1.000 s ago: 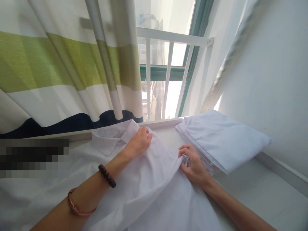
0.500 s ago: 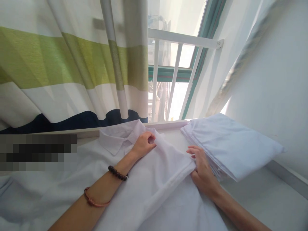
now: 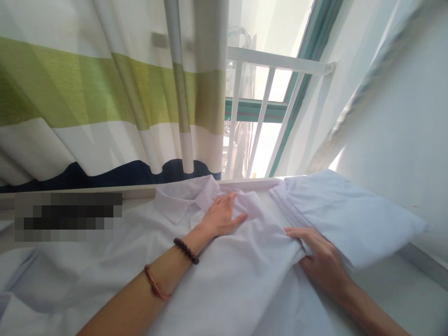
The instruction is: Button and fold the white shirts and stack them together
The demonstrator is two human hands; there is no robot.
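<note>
A white collared shirt (image 3: 231,275) lies spread over the surface, its collar (image 3: 178,200) toward the back edge. My left hand (image 3: 224,215) rests flat on the cloth just right of the collar, thumb apart from the fingers. At the garment's right edge, my right hand (image 3: 317,252) has the fabric between thumb and fingers. A folded pile of white cloth (image 3: 350,214) lies beyond my right hand.
Behind the surface hangs a white and green curtain (image 3: 140,93). White window bars (image 3: 266,93) stand right of it, before a green-framed window. A pale wall (image 3: 409,140) rises at the right. A blurred patch covers the left.
My left hand has gone from curled fingers to lying flat on the shirt. My right hand has moved right and a little down with the shirt's edge. The view has shifted slightly left.
</note>
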